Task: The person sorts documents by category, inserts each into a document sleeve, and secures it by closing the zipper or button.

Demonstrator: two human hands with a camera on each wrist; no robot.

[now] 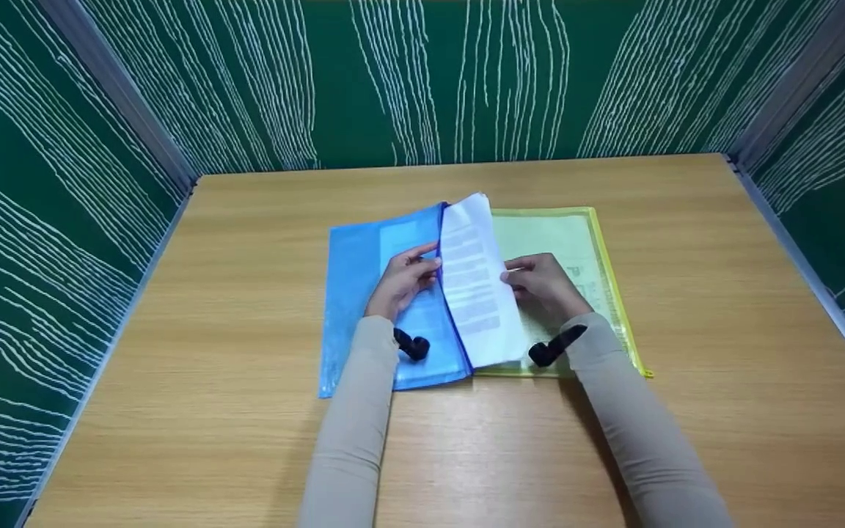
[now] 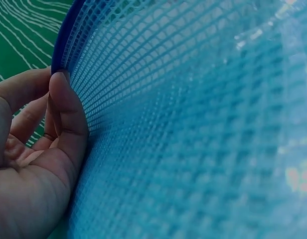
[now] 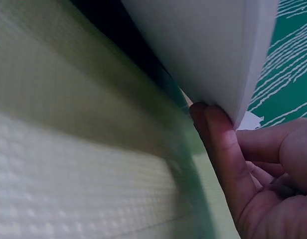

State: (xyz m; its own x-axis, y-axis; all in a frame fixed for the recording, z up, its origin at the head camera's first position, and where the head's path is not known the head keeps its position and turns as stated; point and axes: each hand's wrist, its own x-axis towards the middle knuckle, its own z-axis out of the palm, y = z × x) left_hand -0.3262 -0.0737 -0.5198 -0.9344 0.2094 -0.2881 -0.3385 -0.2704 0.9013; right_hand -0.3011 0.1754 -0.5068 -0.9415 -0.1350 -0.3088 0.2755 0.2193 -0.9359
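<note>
A blue mesh zip pouch (image 1: pixel 353 293) lies on the left, its right edge raised. My left hand (image 1: pixel 402 282) pinches that dark blue edge; the left wrist view shows thumb and fingertips (image 2: pixel 61 87) on either side of it. Printed white paper sheets (image 1: pixel 477 286) stick out of the pouch's open side, tilted up. At their right edge, my right hand (image 1: pixel 543 282) pinches the sheets, as the right wrist view also shows at the paper's lower edge (image 3: pixel 233 99). Under the sheets and right hand is a yellow-edged mesh pouch (image 1: pixel 602 271) with printed paper showing through.
Both pouches rest on a wooden table (image 1: pixel 246 293). Green panels (image 1: pixel 334 88) with white wavy lines stand behind it and along both sides, joined by grey posts (image 1: pixel 125 88). A small yellow zip pull (image 1: pixel 648 374) sits at the yellow pouch's lower right corner.
</note>
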